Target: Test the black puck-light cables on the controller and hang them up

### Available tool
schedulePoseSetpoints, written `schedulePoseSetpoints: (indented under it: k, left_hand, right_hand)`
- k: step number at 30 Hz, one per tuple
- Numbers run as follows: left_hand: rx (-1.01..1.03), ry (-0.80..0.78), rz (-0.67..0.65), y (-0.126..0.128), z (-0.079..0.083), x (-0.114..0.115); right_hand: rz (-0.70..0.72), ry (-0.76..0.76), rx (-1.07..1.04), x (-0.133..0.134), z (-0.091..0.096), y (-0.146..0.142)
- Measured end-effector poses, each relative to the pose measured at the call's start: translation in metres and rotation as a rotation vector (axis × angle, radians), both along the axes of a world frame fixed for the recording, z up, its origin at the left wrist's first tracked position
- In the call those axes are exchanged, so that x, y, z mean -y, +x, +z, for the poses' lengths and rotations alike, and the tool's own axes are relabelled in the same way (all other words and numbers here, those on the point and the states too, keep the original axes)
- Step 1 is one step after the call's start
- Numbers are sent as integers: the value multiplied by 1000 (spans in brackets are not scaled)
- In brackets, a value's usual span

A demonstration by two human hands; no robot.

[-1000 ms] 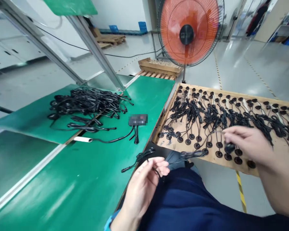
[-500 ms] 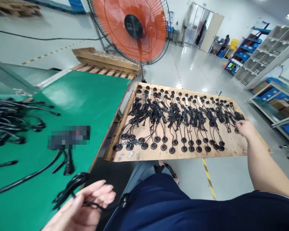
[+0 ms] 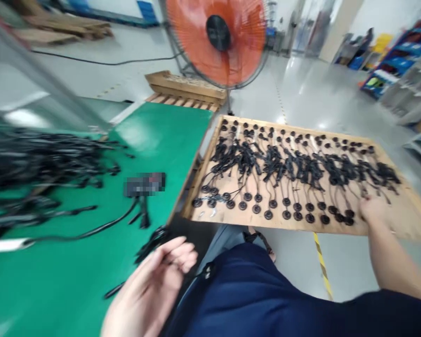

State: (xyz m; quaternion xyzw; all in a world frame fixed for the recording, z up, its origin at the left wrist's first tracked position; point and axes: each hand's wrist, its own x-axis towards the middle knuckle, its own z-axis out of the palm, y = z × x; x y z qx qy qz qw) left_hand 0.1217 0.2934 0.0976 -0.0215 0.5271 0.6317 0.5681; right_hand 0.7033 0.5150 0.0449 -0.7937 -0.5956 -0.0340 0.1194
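Note:
My left hand (image 3: 161, 271) is palm up over the edge of the green table (image 3: 73, 285), fingers loosely curled around a black cable. The cable's folded bundle (image 3: 152, 243) shows behind the thumb, and a small round end (image 3: 207, 270) hangs past the fingers, near my dark blue shirt. At the right part of the wooden board (image 3: 354, 229), my right hand (image 3: 369, 208) is closed with its fingertips pinching a black cable end (image 3: 364, 192); motion blurs the details. Several bundled black cables (image 3: 273, 161) with round ends lie in rows on this board.
A heap of black cables (image 3: 56, 159) covers the green table's left side. Near them are a pixelated dark object (image 3: 144, 184) and a white tube (image 3: 9, 245). An orange fan (image 3: 217, 37) stands behind the board. Shelves (image 3: 403, 70) are at the far right.
The view has swung left, so everything appears farther right. My right hand has come slightly nearer to me along the board. My left hand keeps the cable.

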Motion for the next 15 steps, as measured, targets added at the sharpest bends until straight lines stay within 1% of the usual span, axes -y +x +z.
schedulePoseSetpoints:
  k: [2, 3, 4, 5, 6, 7, 8, 9, 10, 11, 12, 13, 14, 15]
  left_hand:
    - [56, 75, 29, 10, 6, -9]
    - [75, 125, 35, 15, 6, -14]
    - [89, 175, 34, 19, 6, -18]
    - [101, 221, 25, 25, 5, -21]
    - [109, 264, 11, 30, 5, -24]
    - [116, 303, -5, 36, 5, -26]
    - [123, 337, -22, 43, 6, -26]
    - [129, 364, -38, 48, 8, -26]
    - [135, 386, -54, 53, 10, -26]
    - [141, 402, -68, 57, 13, -24]
    - [144, 414, -78, 59, 15, -23]
    - [143, 422, -86, 59, 17, -21]
    - [134, 428, -93, 58, 17, -18]
    - [120, 429, -102, 55, 17, -14]
  right_hand:
    - [-14, 15, -105, -8, -7, -41]
    - [17, 10, -173, -7, -11, -68]
    - [82, 1, -253, -2, -13, -100]
    - [187, -27, -330, 8, -13, -135]
    - [342, -57, -475, 22, -12, -172]
    - [555, -106, -607, 38, -8, -209]
    - [817, -184, -698, 55, -4, -245]
    - [1040, -210, -784, 72, 0, -279]
    - [1230, -241, -865, 87, 4, -308]
    - [1366, -283, -935, 100, 6, -331]
    - [1458, -323, -973, 109, 9, -348]
    - [1516, -372, -995, 115, 10, -359]
    - [1540, -429, -997, 118, 12, -364]
    - [1540, -497, -987, 117, 15, -362]
